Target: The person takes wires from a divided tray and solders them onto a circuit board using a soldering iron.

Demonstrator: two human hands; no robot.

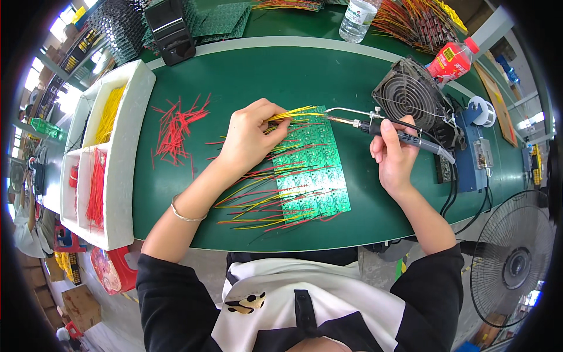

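Note:
A green circuit board panel [316, 170] lies on the table in front of me, with many red and yellow wires sticking out past its left edge. My left hand [256, 128] is over the panel's upper left, pinching a bundle of yellow wires [299, 111] whose ends point right, across the board's top. In my right hand [394, 149] is a soldering iron [404, 136] with a thin metal feed tube [352, 111] fixed along it. Its tip reaches left to the panel's upper right corner, close to the yellow wire ends; whether they touch I cannot tell.
Loose red wires [179, 132] lie left of my left hand. A white foam box [126, 170] holds yellow and red wires. On the right are a black fan [410, 94], a red-labelled bottle [453, 61], a blue device [472, 149] and a solder spool [482, 111]. A water bottle [358, 20] stands behind.

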